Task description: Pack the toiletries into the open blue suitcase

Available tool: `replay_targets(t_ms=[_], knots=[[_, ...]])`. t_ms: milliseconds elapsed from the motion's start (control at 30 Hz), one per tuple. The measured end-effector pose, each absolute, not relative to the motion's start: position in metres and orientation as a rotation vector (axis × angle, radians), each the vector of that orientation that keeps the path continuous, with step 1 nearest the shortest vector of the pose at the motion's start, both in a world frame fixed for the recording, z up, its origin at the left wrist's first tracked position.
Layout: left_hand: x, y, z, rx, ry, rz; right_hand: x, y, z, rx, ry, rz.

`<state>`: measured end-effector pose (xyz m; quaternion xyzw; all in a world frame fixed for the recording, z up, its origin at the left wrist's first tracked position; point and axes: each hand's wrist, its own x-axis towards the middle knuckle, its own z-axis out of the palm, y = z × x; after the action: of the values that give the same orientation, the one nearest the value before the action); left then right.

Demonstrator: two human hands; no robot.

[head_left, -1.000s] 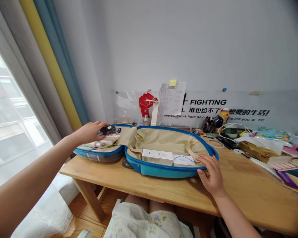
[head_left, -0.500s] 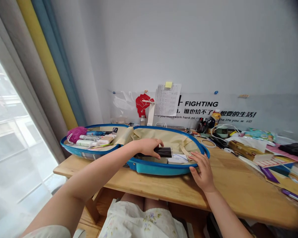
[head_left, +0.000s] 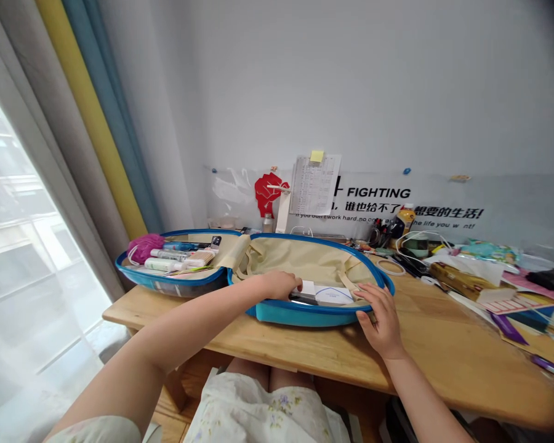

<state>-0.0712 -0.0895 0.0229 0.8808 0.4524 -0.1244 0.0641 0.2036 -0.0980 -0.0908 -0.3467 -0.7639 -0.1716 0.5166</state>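
Note:
A small blue suitcase [head_left: 305, 312] lies open on the wooden desk [head_left: 438, 354]. Its right half is lined in beige and holds white boxes [head_left: 335, 294]. My left hand [head_left: 279, 285] reaches into that half, fingers curled down over a dark object [head_left: 305, 298] that lies against the front wall beside the boxes. My right hand [head_left: 382, 320] rests on the suitcase's front right rim, fingers bent over the edge. The left half [head_left: 166, 280] holds tubes, a pink ball of yarn [head_left: 143, 245] and other small items.
The right side of the desk is crowded with papers, boxes, cables, a tape roll [head_left: 390, 266] and a bottle [head_left: 404, 219]. A wall panel with a red fist [head_left: 268, 191] and a pinned sheet [head_left: 314, 183] stands behind. Curtains and a window are at the left.
My left hand carried the dark object from the suitcase's left half over to the right half and lowered it beside the white boxes. My right hand stayed on the rim.

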Motion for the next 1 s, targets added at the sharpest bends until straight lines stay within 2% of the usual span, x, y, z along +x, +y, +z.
replay_targets(t_ms=[300, 533, 733, 833, 1000], knots=[[-0.104, -0.086, 0.035, 2.498, 1.512, -0.451, 0.204, -0.097, -0.091, -0.799, -1.840, -0.444], [-0.116, -0.089, 0.037, 2.493, 1.547, -0.277, 0.205, -0.097, -0.091, -0.819, -1.838, -0.426], [-0.197, -0.067, 0.058, 2.246, 2.204, -0.037, 0.205, -0.097, -0.092, -0.858, -1.842, -0.395], [-0.246, -0.059, 0.053, 1.949, 2.512, -0.076, 0.204, -0.098, -0.090, -0.859, -1.830, -0.383], [-0.286, -0.057, 0.035, 1.605, 2.631, -0.196, 0.202, -0.099, -0.089, -0.837, -1.830, -0.391]])
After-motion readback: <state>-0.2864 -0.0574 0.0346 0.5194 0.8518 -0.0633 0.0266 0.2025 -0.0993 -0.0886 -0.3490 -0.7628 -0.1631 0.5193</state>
